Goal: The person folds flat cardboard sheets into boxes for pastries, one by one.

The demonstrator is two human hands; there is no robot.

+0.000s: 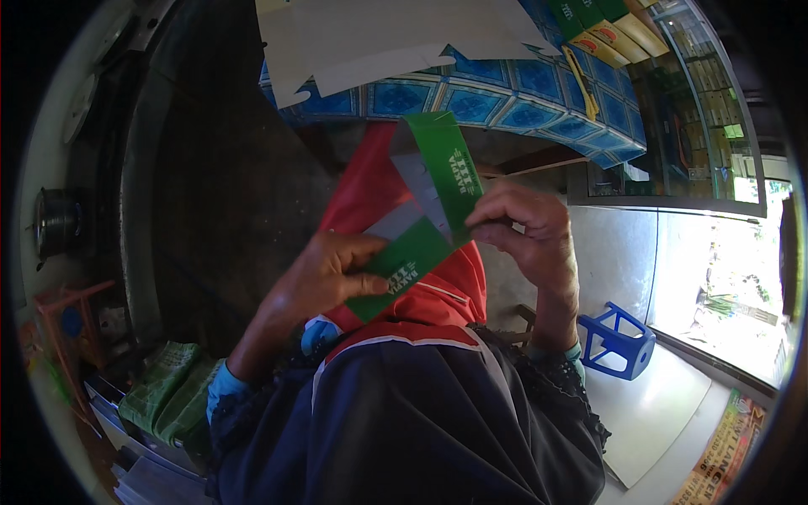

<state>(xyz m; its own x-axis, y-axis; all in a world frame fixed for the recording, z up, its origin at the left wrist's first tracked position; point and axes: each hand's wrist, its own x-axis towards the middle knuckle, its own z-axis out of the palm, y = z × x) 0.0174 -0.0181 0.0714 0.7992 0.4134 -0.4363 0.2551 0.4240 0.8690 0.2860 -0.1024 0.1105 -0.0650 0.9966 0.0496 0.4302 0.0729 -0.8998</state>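
Note:
Held over my lap is a green cardboard box (421,250), partly folded, with white print on its outer walls and a pale grey inside. It is bent at a corner, with one wall running away from me and another toward my lower left. My left hand (330,268) grips the near wall, thumb on the green face and fingers behind. At the corner, my right hand (528,225) pinches the cardboard edge between thumb and curled fingers. Red cloth (362,189) shows beneath and behind the box.
Ahead stands a table with a blue tiled-pattern cover (471,103), bearing flat pale cardboard sheets (362,46) and green-and-yellow boxes (619,38). A glass cabinet (707,109) is at the far right. A blue plastic stool (619,341) lies right; green folded cloth (164,387) sits left.

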